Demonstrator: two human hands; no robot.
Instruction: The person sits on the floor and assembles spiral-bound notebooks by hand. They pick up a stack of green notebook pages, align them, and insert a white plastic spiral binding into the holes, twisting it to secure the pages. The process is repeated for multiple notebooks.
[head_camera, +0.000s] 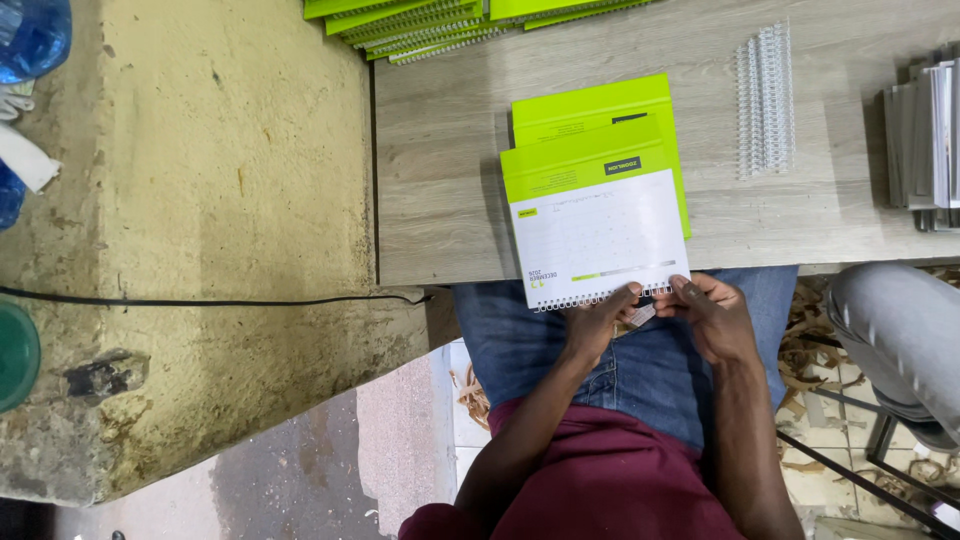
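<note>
Head view, nearest first
Torso and lap: maroon shirt (610, 480) at the bottom of frame, blue jeans (650, 365) above it; the person sits tight against the table edge.
Left hand (597, 322): forearm rises from lower left; fingers curled, thumb and fingertips pinching the spiral-bound near edge of the calendar.
Right hand (712, 312): forearm rises almost straight up; fingers bent and closed on the same bound edge, just beside the left hand. A small pale item shows between the two hands; its kind cannot be told.
Calendar (595, 235): white sheet with a lime-green band at its far end, lying flat on the table (440, 200), slightly tilted, its wire-bound edge overhanging the near table edge above the lap.
Under it: a second lime-green cover (595, 105), partly covered, offset toward the far side.
Far edge: a stack of green booklets (420, 25), fanned, cut off by the top of frame.
Right of calendar: a bundle of white wire binding spines (765, 100), well apart from both hands.
Far right: a stack of grey-white sheets (925, 140), cut by the frame edge.
Neighbour: another person's knee in grey trousers (895, 330), near the right forearm, not touching it.
Left side: rough yellowish concrete block (200, 220) butting the table's left edge, a black cable (200, 301) running across it.
Floor: paper shavings (815, 400) beneath the right side.
Open room: bare tabletop lies left of the calendar and between the calendar and the spines.
</note>
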